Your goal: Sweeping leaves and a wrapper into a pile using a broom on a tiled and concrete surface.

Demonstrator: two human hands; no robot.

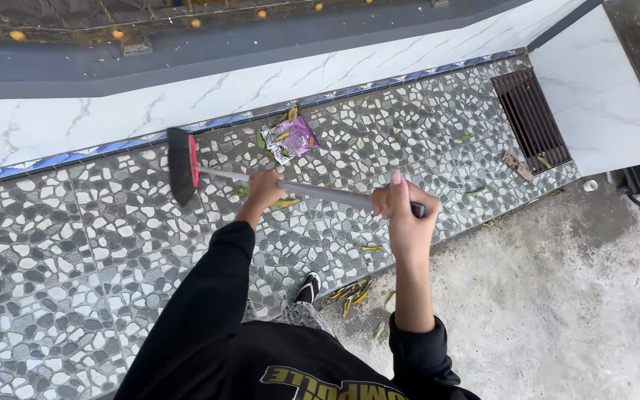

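Nearest, yellow-green fallen leaves [351,291] lie unswept below the right hand [404,215], which with the left hand [263,189] is clenched around a grey-handled, black-bristled broom [182,164], a purple foil snack wrapper [291,138] loose just beyond them.

Pebble-patterned tile floor [53,244], purple wrapper [291,138], scattered leaves [351,291], drain grate [531,118]

Pebble-pattern tile floor [53,244], white marble-look wall [75,118], drain grate [531,118], bare concrete [557,296], daylight.
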